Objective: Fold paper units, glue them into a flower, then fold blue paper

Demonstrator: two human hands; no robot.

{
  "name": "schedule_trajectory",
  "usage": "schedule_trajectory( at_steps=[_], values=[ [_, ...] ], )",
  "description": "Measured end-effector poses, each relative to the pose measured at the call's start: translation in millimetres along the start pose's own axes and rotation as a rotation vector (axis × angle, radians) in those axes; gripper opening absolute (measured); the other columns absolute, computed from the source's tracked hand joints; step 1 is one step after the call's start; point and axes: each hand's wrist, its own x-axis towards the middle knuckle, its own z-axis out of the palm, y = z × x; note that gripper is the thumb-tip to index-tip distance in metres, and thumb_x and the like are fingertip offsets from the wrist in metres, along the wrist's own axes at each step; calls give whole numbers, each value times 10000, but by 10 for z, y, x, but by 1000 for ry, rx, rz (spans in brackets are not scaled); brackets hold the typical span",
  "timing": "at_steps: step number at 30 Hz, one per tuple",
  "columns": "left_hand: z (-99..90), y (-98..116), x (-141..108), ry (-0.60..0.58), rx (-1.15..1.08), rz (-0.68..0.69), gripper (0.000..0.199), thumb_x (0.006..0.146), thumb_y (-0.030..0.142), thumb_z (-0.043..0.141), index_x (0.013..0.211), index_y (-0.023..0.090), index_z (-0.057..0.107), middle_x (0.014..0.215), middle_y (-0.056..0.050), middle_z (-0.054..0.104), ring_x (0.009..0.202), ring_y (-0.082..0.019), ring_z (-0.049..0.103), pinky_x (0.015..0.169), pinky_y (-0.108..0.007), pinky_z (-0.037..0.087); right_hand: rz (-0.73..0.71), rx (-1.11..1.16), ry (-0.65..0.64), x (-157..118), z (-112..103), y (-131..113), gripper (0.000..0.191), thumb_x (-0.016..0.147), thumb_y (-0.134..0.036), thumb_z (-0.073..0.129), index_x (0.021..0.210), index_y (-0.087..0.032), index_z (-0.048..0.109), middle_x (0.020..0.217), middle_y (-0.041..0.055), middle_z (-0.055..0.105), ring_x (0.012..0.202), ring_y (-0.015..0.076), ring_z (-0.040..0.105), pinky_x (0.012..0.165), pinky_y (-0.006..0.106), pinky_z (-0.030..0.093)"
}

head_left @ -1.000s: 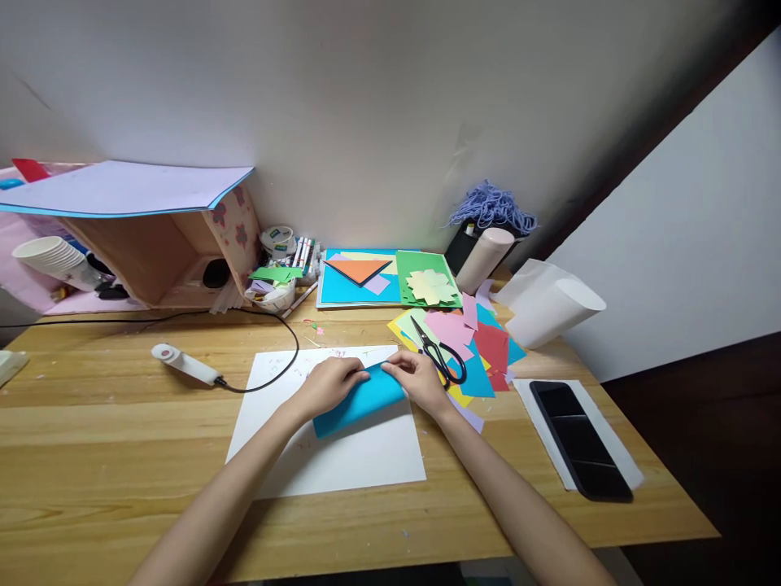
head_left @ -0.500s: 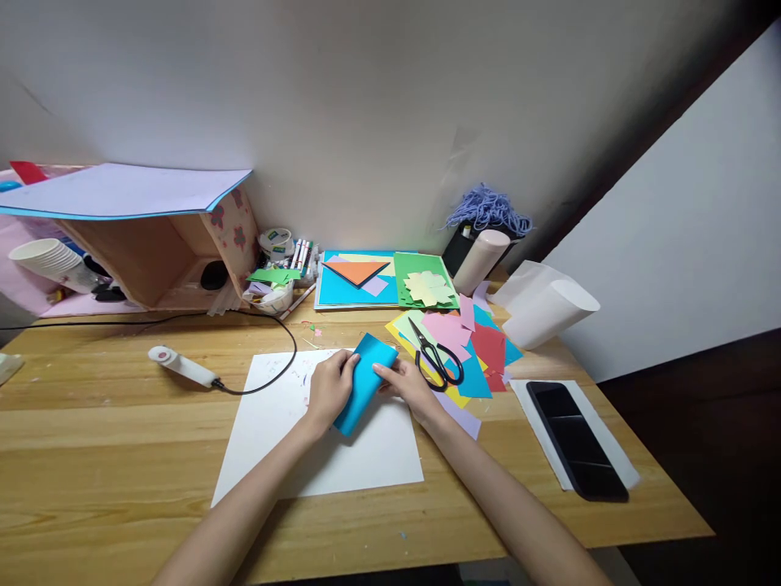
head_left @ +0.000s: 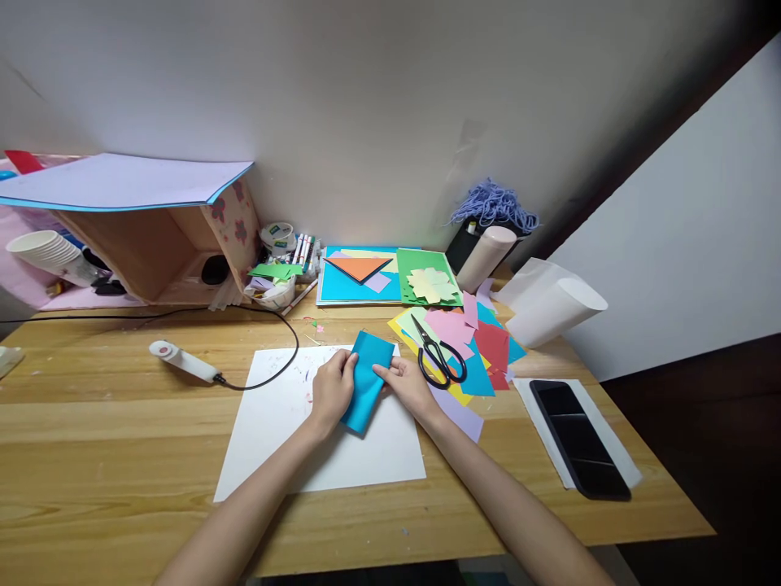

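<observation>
Between my two hands is a folded piece of blue paper (head_left: 369, 382), tilted slightly, above a white sheet (head_left: 268, 439) on the wooden table. My left hand (head_left: 333, 389) grips its left edge with the thumb on top. On the right edge, my right hand (head_left: 405, 384) pinches it between thumb and fingers; the fingertips underneath are hidden. Black-handled scissors (head_left: 440, 358) lie just right of my right hand, on a pile of coloured paper scraps (head_left: 491, 346).
A white glue gun (head_left: 186, 363) with a black cord lies at left. Behind stand an open box (head_left: 235, 228), markers (head_left: 303, 251) and a stack of coloured paper (head_left: 342, 286). A phone (head_left: 579, 439) and a white paper roll (head_left: 555, 313) are at right.
The blue paper has turned a little more upright between my hands. Both hands keep their hold, and the view has shifted slightly.
</observation>
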Motion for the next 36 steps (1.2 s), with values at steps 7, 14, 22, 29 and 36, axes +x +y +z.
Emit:
schedule_trajectory(
  at_steps=[7,14,22,29,36],
  values=[
    [-44,-12,11,-61,40,46,285,889,379,327,783,211,531,705,-5,597,638,-151,541,603,-239,355,-75,-36,35,9,-34,-26,385,624,-488,688,769,-138,618,592,11,629,528,146,576,519,252,460],
    [-32,-14,8,-65,43,73,288,889,378,339,777,205,541,700,-7,600,625,-145,540,600,-234,359,-93,-81,68,21,-91,-98,405,674,-555,609,574,-169,542,519,9,585,478,141,552,495,263,458],
    [-25,-24,15,-65,-15,66,291,878,389,363,744,199,539,681,3,586,614,-136,525,597,-233,354,-151,-99,106,16,-155,-142,425,676,-559,605,545,-161,531,519,12,571,472,127,545,494,249,447],
    [-12,-18,4,-82,-101,30,301,864,402,377,679,196,496,626,18,527,597,-131,488,577,-232,339,-120,-4,106,34,-159,-109,486,730,-630,491,584,-167,530,530,25,586,482,143,562,474,254,468],
    [-14,-23,-3,-30,-224,-50,324,843,412,395,606,192,418,562,38,444,563,-116,424,552,-226,334,34,-51,-167,5,-95,-55,429,619,-552,659,724,-140,604,628,22,637,603,169,615,606,294,498]
  ],
)
